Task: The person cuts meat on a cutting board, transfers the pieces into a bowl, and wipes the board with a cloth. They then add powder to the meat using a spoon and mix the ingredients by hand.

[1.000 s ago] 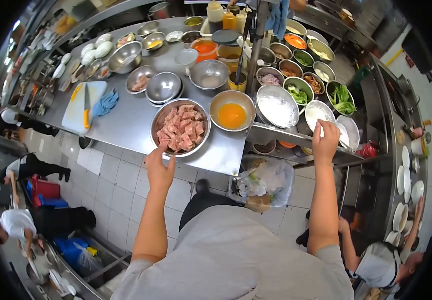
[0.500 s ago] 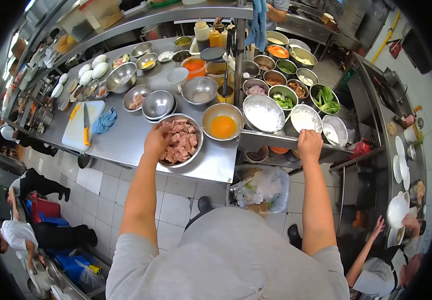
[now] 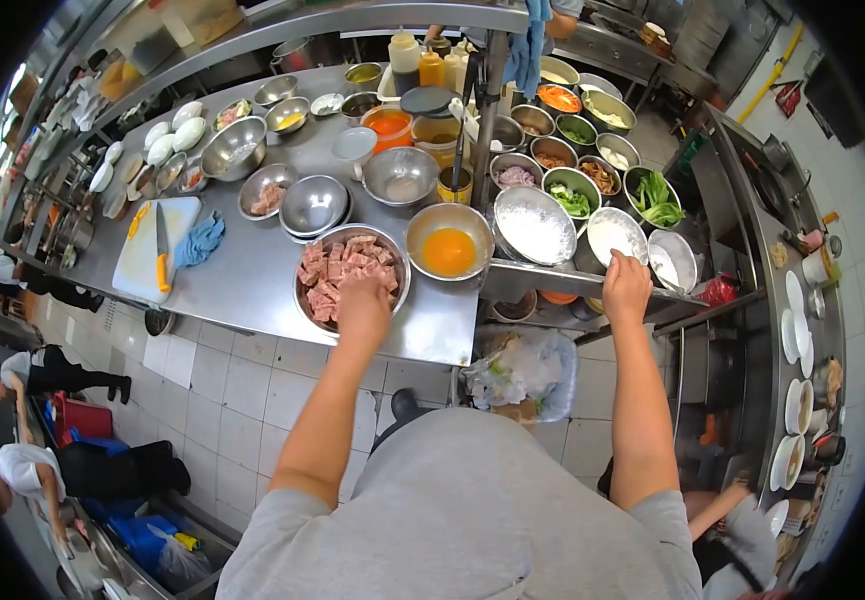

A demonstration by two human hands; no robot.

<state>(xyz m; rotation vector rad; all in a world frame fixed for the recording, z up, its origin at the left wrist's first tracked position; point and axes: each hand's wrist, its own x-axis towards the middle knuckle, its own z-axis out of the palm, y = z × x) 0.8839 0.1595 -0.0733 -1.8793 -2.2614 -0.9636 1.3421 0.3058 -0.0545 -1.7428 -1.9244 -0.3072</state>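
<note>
My left hand (image 3: pixel 364 308) reaches down into a steel bowl (image 3: pixel 406 292) of raw pink meat chunks (image 3: pixel 325 268). Its fingers curl in among the pieces, and the fingertips are partly hidden. At the near rim of a round container of white powder (image 3: pixel 615 234) is my right hand (image 3: pixel 628 285). Its fingers are drawn together, and whatever they may hold is too small to make out. Between the hands stands a bowl of beaten egg (image 3: pixel 449 250). A wider pan of white powder (image 3: pixel 534 222) sits beside the round container.
On the left, a knife (image 3: pixel 162 245) lies on a white cutting board (image 3: pixel 125 270) beside a blue cloth (image 3: pixel 200 240). Steel bowls (image 3: pixel 313 205) and several vegetable containers (image 3: pixel 572 192) crowd the counter. Below is a plastic-lined bin (image 3: pixel 558 375). Other people work at both sides.
My left hand has moved right and deeper into the meat from the bowl's left side. The right hand stays by the powder container, its fingers slightly raised. The person at right has shifted lower.
</note>
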